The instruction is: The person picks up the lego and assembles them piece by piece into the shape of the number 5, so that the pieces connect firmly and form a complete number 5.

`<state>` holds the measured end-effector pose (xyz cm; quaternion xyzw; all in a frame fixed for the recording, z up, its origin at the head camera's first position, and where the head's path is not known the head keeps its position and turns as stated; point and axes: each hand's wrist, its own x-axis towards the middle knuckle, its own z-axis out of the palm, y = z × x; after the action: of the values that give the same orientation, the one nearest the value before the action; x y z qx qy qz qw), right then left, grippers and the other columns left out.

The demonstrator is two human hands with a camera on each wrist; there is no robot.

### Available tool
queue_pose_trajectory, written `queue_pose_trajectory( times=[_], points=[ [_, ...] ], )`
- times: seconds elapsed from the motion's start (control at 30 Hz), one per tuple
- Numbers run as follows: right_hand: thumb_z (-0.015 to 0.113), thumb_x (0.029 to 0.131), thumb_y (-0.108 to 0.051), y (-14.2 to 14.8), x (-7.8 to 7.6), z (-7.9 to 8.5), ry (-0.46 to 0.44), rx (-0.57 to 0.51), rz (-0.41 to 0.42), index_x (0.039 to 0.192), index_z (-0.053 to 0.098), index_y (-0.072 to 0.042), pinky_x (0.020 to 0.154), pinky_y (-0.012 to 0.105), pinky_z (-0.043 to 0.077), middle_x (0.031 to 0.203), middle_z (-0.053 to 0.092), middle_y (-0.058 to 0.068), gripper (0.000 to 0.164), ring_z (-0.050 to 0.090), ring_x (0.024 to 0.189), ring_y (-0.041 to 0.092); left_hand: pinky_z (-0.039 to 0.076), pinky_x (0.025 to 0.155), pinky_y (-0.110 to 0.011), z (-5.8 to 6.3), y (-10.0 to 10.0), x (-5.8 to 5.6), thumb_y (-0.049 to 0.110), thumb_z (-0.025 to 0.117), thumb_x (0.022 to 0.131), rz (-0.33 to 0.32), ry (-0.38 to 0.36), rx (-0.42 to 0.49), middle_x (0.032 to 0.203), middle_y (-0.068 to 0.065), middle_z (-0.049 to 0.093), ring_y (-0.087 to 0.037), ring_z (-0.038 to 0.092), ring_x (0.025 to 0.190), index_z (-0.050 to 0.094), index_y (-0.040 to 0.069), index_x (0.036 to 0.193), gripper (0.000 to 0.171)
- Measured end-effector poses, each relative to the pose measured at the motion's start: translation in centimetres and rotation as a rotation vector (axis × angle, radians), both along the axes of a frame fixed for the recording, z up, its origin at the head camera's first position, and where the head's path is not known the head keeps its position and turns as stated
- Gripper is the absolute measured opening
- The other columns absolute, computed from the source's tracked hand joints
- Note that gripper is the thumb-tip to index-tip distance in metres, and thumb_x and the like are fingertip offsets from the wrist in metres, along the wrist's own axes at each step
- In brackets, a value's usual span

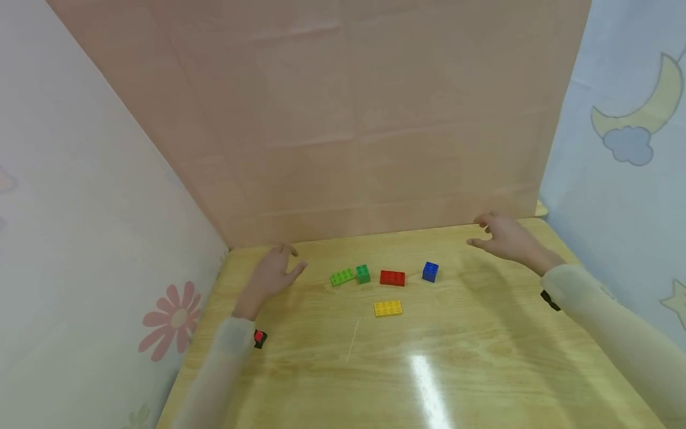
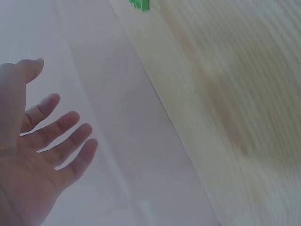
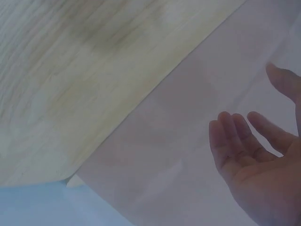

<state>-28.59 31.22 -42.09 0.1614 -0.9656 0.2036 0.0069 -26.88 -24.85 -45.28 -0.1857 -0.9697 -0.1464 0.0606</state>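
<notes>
My left hand (image 1: 272,271) hovers over the left part of the table, fingers loosely spread and holding nothing. My right hand (image 1: 502,237) is raised over the far right side, thumb apart from the relaxed fingers, also holding nothing. Between the hands lie several toy building bricks. A flat light green brick (image 1: 342,277) is nearest the left hand, with a small dark green brick (image 1: 363,274) beside it. Right of these come a red brick (image 1: 393,278) and a small blue brick (image 1: 430,271), the one closest to the right hand. A flat yellow brick (image 1: 388,308) lies nearer me, below the red one.
The wooden table (image 1: 321,369) ends at a brown upright panel (image 1: 364,131) along its far edge. Pale walls stand on both sides, the left one with a pink flower (image 1: 177,320), the right one with a moon (image 1: 654,101). Small dark devices sit on both wrists.
</notes>
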Motion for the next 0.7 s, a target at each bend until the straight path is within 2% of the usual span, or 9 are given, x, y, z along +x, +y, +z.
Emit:
queue_pose_trajectory(
  times=[0.2,0.33,0.5,0.7],
  points=[
    [0.072,0.1,-0.03,-1.0,0.3,-1.4,-0.021,-0.069,-0.007,0.139,0.056,0.012,0.098,0.065,0.053,0.138,0.059,0.036,0.06,0.064,0.119,0.05,0.059,0.095,-0.051,-1.1,2.1,1.0,0.041,0.062,0.106,-0.07,0.035,0.041,0.129,-0.012,0.065,-0.034,0.064,0.122,0.065,0.011,0.113,0.031],
    [0.072,0.101,-0.03,-1.8,0.6,-2.1,-0.027,-0.083,-0.011,0.14,0.055,0.011,0.099,0.065,0.053,0.139,0.059,0.036,0.059,0.063,0.12,0.05,0.06,0.093,-0.048,-1.9,3.3,1.5,0.033,0.066,0.105,-0.135,0.071,0.049,0.124,-0.008,0.067,-0.03,0.065,0.118,0.066,0.013,0.109,0.02],
    [0.073,0.1,-0.032,-2.7,1.2,-2.7,-0.031,-0.099,-0.009,0.141,0.054,0.011,0.098,0.065,0.053,0.139,0.059,0.036,0.062,0.063,0.12,0.05,0.061,0.094,-0.044,-2.6,4.7,2.1,0.027,0.068,0.104,-0.21,0.087,0.035,0.123,-0.008,0.068,-0.028,0.067,0.115,0.068,0.011,0.115,0.02],
    [0.072,0.101,-0.03,-3.8,1.5,-3.3,-0.047,-0.151,-0.011,0.145,0.05,0.013,0.101,0.066,0.053,0.141,0.057,0.037,0.065,0.061,0.123,0.053,0.061,0.094,-0.039,-2.9,6.2,2.9,0.026,0.068,0.104,-0.262,0.082,0.005,0.125,-0.007,0.068,-0.024,0.069,0.113,0.069,0.009,0.121,0.024]
  ],
)
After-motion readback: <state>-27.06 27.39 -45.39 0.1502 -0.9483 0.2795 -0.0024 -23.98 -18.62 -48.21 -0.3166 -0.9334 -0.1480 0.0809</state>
